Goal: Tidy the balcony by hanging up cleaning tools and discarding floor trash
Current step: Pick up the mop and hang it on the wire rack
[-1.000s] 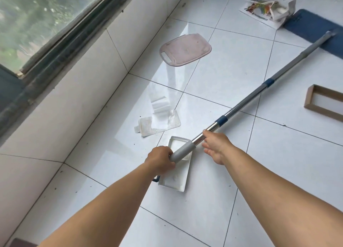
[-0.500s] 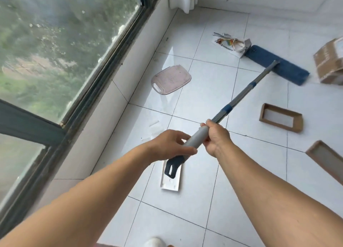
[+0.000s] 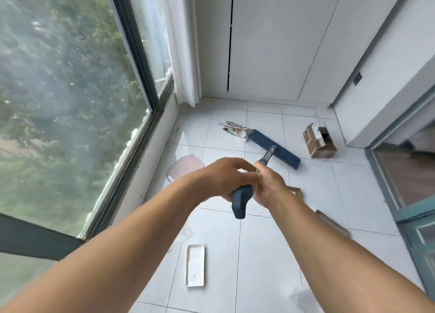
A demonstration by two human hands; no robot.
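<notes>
Your 2 hands hold the mop handle (image 3: 242, 201) with fingers curled around its near end, left hand (image 3: 226, 178) just behind right hand (image 3: 268, 185), and its long axis runs away from you, down to the blue mop head (image 3: 274, 149) on the floor (image 3: 259, 254).

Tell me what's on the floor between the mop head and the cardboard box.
Head view: only bare white tile lies between the blue mop head and the cardboard box.

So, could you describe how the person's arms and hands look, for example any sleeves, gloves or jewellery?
Both forearms are bare as far as the frame shows; no sleeve is visible. The left hand and the right hand wear no gloves, and no watch, bracelet or ring can be seen.
</notes>
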